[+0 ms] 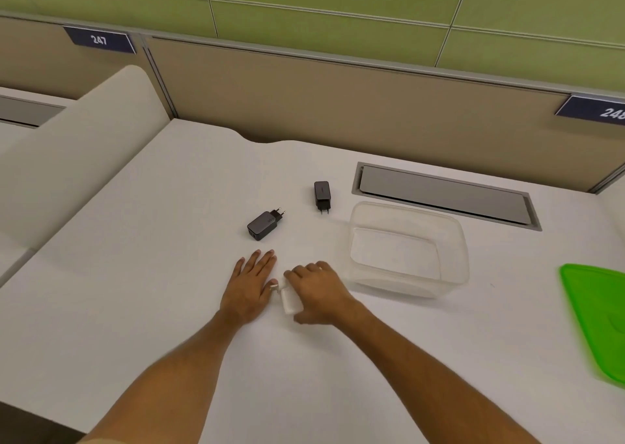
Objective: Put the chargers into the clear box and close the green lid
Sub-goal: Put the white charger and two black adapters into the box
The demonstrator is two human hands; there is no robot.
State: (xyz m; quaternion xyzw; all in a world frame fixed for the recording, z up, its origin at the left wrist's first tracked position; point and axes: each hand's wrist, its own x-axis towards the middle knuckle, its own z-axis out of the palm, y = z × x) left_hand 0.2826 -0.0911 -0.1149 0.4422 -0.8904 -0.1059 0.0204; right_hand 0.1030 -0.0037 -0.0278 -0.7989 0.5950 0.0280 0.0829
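Nearest the person, just left of the clear box (407,250), the right hand (319,291) curls around a white charger (291,299) lying on the desk (135,308); whether the fingers have truly closed on it cannot be told. The left hand (250,284) rests flat and spread beside it, holding nothing. Further left of the box lie a grey charger (263,226) and, beyond it, a black charger (322,195). The box looks empty, so the first pick seems in hand; next comes lifting rightward over its rim. The green lid (595,315) waits right of the box

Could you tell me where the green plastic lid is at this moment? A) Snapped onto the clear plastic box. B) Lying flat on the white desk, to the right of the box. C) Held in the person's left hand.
B: the green plastic lid lies on the white desk at the right edge, apart from the open, empty clear plastic box.
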